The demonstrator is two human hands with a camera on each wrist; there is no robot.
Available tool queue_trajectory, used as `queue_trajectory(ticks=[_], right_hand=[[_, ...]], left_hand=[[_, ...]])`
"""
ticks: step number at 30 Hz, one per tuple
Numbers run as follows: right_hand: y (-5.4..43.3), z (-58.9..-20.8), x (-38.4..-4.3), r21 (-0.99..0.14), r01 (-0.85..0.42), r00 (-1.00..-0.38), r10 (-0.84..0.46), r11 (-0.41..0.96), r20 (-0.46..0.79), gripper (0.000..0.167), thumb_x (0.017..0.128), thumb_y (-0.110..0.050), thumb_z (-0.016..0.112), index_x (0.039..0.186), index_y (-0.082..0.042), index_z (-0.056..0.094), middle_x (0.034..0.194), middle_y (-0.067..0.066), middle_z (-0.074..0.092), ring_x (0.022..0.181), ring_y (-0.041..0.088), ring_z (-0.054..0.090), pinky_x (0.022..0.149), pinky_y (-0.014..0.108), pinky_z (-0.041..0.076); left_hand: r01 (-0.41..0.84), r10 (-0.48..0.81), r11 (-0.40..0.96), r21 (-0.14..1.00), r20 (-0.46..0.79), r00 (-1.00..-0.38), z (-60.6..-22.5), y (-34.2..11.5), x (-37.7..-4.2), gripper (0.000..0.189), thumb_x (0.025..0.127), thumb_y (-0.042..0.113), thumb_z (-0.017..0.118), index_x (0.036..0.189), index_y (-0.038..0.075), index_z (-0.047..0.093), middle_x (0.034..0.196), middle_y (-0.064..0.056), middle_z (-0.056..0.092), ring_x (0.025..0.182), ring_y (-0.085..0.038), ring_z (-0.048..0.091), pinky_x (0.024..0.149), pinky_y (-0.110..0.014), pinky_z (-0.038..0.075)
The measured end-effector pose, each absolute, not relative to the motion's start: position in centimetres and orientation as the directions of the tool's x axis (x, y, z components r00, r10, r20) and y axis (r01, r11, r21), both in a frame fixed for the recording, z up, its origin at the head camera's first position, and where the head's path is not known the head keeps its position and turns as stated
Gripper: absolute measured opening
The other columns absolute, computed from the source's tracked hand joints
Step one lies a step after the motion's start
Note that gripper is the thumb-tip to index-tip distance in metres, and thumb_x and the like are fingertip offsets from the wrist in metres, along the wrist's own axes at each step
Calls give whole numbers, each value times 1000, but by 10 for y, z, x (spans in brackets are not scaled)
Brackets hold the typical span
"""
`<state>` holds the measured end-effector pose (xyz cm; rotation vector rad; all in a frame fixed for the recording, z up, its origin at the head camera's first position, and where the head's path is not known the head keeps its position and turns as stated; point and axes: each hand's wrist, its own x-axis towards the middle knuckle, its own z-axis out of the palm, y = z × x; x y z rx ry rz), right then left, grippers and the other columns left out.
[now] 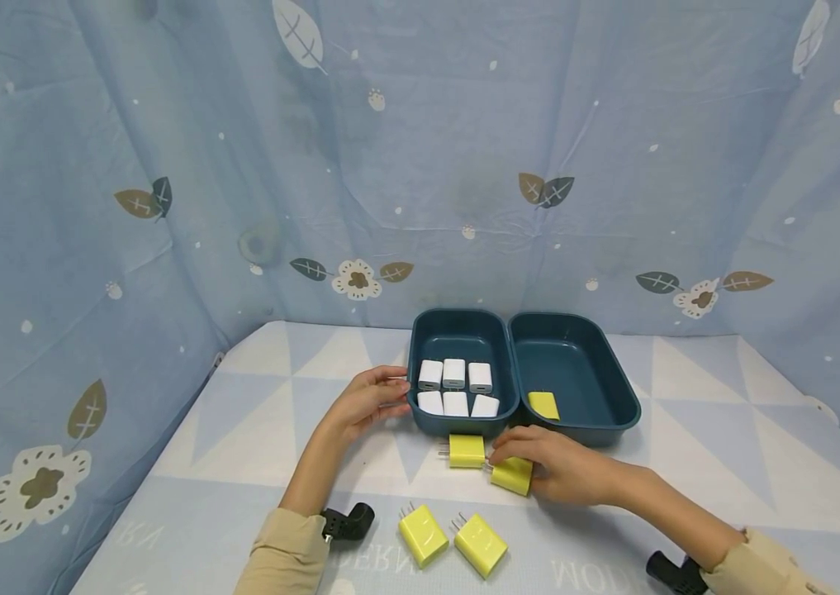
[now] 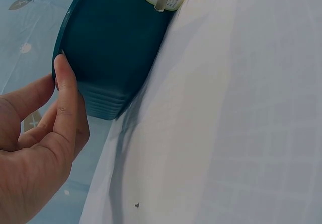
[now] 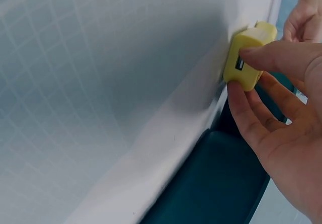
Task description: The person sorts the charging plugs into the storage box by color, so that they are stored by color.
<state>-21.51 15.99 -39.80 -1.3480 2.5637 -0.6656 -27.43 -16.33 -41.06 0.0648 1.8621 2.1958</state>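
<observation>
My left hand (image 1: 366, 403) grips the left rim of a dark teal tray (image 1: 464, 426), thumb and fingers at its edge in the left wrist view. Several white charger plugs (image 1: 453, 373) sit in two rows inside that tray. On the table before the trays, my right hand (image 1: 564, 464) pinches a yellow charger plug (image 1: 513, 477) between thumb and fingers; its port faces the right wrist camera (image 3: 240, 63). Just left of it lies another yellow plug (image 1: 467, 451), prongs pointing left. A second teal tray (image 1: 564, 351) adjoins the first and has one yellow plug (image 1: 543, 405) in its near left corner.
Two more yellow plugs (image 1: 423, 535) (image 1: 481, 545) lie nearer on the patterned tablecloth (image 1: 241, 450), prongs pointing away. A blue printed curtain (image 1: 457, 149) hangs behind the trays and along the left side. Black wrist mounts (image 1: 348, 522) are on both forearms.
</observation>
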Motion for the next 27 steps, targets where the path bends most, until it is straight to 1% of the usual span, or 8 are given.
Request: queue_trajectory(ticks=[1, 4, 8, 11, 13, 17, 24, 27], right_hand=[[160, -398, -215, -461, -742, -574, -817, 487, 61, 56, 79, 11, 63, 127, -18, 64, 133, -2, 57, 120, 18, 52, 93, 31, 53], [161, -398, -214, -491, -729, -574, -817, 477, 58, 52, 80, 7, 67, 126, -17, 64, 134, 0, 56, 117, 17, 53, 83, 26, 55], [163, -397, -211, -542, -696, -582, -812, 471, 43, 51, 81, 3, 72, 125, -19, 62, 132, -2, 56, 104, 13, 54, 71, 20, 56], [165, -396, -209, -562, -679, -591, -806, 473, 36, 51, 81, 2, 73, 125, -21, 62, 127, -7, 56, 97, 12, 53, 70, 21, 56], [167, -395, -207, -574, -665, -600, -800, 478, 28, 51, 81, 1, 74, 125, -22, 62, 126, -9, 56, 95, 11, 53, 70, 21, 57], [171, -393, -204, -592, -640, -620, -784, 490, 22, 50, 82, -1, 76, 125, -23, 62, 126, -9, 56, 96, 11, 54, 70, 21, 57], [182, -385, -199, -598, -634, -634, -772, 489, 41, 50, 82, -1, 76, 125, -22, 62, 125, -8, 57, 95, 12, 55, 68, 22, 58], [188, -382, -197, -603, -617, -656, -754, 506, 40, 50, 82, -2, 77, 125, -22, 62, 125, -8, 56, 96, 12, 54, 69, 22, 58]], left_hand=[[-169, 225, -144, 975, -133, -965, -410, -163, -274, 41, 97, -5, 56, 136, -12, 45, 103, -12, 58, 83, -14, 64, 77, -27, 60], [-160, 230, -140, 977, -125, -965, -410, -164, -274, 41, 97, -5, 56, 136, -12, 45, 102, -11, 58, 83, -14, 64, 77, -27, 60], [-156, 236, -142, 977, -119, -964, -410, -164, -274, 41, 97, -5, 56, 136, -12, 44, 102, -11, 58, 82, -14, 64, 76, -27, 60], [-158, 236, -145, 977, -121, -964, -411, -164, -273, 41, 97, -5, 56, 136, -12, 44, 102, -11, 58, 82, -14, 64, 76, -26, 60], [-160, 234, -145, 976, -123, -964, -411, -164, -273, 41, 97, -5, 56, 136, -12, 44, 102, -11, 58, 82, -14, 64, 76, -26, 60], [-161, 231, -142, 977, -126, -965, -411, -164, -273, 41, 97, -5, 56, 136, -12, 45, 103, -12, 58, 82, -14, 64, 77, -27, 60], [-161, 237, -143, 976, -124, -964, -411, -165, -274, 42, 97, -4, 56, 136, -12, 44, 104, -13, 58, 83, -14, 64, 78, -28, 60], [-163, 235, -144, 976, -126, -964, -410, -165, -273, 42, 97, -5, 56, 136, -12, 44, 103, -12, 58, 83, -14, 64, 77, -27, 60]])
